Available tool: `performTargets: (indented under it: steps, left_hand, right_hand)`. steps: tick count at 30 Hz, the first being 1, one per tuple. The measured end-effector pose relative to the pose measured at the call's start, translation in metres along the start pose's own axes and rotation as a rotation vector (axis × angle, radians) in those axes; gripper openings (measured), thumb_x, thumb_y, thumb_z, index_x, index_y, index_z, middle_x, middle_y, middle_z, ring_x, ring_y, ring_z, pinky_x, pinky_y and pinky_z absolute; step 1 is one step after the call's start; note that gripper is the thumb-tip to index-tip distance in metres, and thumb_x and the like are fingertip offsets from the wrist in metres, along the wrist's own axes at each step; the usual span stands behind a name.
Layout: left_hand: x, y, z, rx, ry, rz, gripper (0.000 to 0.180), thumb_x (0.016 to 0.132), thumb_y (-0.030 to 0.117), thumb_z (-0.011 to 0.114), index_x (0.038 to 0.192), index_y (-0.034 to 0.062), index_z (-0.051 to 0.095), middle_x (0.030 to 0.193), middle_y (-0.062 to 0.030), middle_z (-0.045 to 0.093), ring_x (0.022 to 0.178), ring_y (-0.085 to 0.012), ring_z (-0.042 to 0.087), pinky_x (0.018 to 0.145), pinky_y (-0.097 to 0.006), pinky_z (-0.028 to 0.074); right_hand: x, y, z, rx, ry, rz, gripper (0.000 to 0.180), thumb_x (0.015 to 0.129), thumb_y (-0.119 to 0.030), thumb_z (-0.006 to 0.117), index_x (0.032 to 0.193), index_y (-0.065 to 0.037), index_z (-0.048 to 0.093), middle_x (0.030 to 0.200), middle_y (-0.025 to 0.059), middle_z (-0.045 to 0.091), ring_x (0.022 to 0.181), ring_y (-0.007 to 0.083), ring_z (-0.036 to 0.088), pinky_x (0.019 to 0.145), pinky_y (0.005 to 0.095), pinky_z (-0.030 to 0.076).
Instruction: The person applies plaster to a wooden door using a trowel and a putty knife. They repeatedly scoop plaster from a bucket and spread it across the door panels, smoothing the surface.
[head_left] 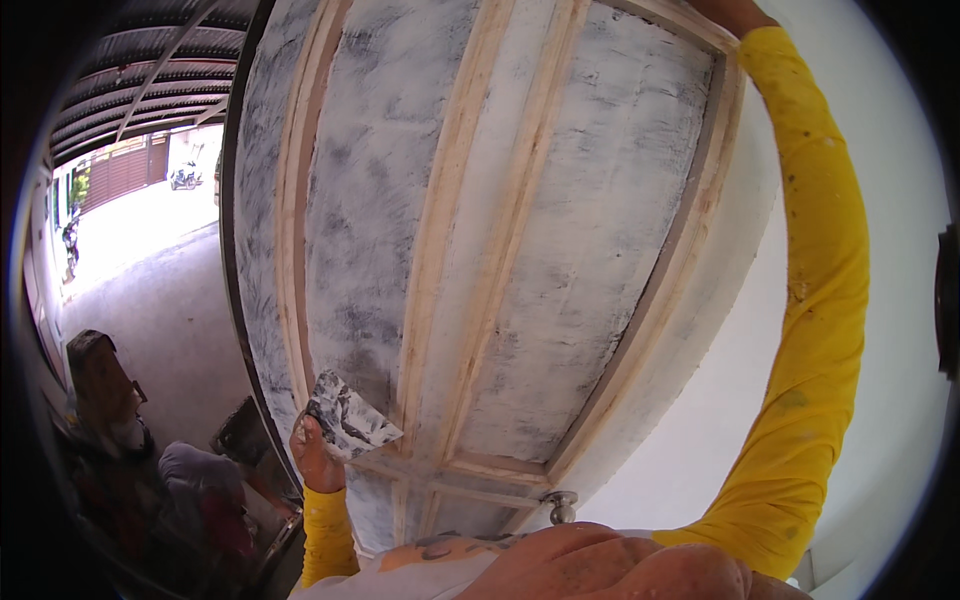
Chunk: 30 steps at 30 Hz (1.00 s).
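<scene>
Scraper [355, 420] sits in left hand [316, 460] near door edge [240, 308]

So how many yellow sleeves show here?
2: the left sleeve, below the left hand holding a flat blade; the right sleeve, along the picture's right side. Dark lower-left areas could hide more.

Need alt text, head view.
Left hand holds a smeared scraper in front of a panelled door patched white and grey; right hand, partly cropped, is raised by the door's edge. A round knob shows near the bottom.
</scene>
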<state>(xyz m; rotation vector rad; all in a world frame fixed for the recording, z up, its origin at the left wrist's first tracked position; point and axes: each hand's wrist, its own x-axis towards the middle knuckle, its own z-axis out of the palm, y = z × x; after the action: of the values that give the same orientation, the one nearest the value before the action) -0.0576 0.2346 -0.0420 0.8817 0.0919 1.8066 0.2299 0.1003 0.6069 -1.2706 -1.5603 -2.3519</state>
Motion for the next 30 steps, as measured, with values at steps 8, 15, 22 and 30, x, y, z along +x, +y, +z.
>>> performTargets:
  steps: [8,15,22,30]
  left_hand:
    - [0.001,-0.001,-0.009,0.069,-0.021,0.019,0.040,0.104,0.029,0.061,0.126,-0.0053,0.062,0.122,-0.0106,0.069,0.110,-0.0194,0.067,0.099,-0.035,0.051]
    - [0.002,-0.010,-0.005,0.041,0.009,-0.038,0.043,0.103,0.030,0.063,0.128,-0.0053,0.060,0.122,-0.0106,0.068,0.110,-0.0194,0.067,0.099,-0.034,0.052]
    - [-0.009,-0.007,-0.024,0.010,0.045,-0.105,0.042,0.103,0.029,0.063,0.130,-0.0025,0.060,0.124,-0.0107,0.068,0.111,-0.0202,0.066,0.099,-0.035,0.052]
    - [-0.013,-0.042,-0.015,0.169,-0.034,-0.011,0.038,0.103,0.028,0.064,0.127,-0.0020,0.061,0.116,-0.0087,0.070,0.103,-0.0177,0.067,0.092,-0.033,0.054]
  right_hand:
    - [0.046,0.010,0.002,-0.032,0.034,-0.078,0.051,0.086,0.004,0.050,0.116,-0.027,0.076,0.135,-0.0001,0.066,0.135,0.0285,0.050,0.113,0.0723,0.027]
    - [0.055,-0.004,0.011,0.052,-0.022,-0.068,0.052,0.083,0.006,0.049,0.112,-0.026,0.079,0.131,-0.0008,0.068,0.133,0.0275,0.052,0.113,0.0724,0.028]
    - [0.028,0.013,-0.013,0.045,-0.049,-0.085,0.051,0.082,0.007,0.049,0.109,-0.024,0.079,0.128,-0.0030,0.069,0.132,0.0253,0.053,0.117,0.0709,0.020]
    - [0.035,-0.004,0.006,0.020,-0.024,-0.189,0.055,0.085,0.007,0.050,0.121,-0.026,0.076,0.139,-0.0031,0.065,0.138,0.0262,0.049,0.119,0.0678,0.022]
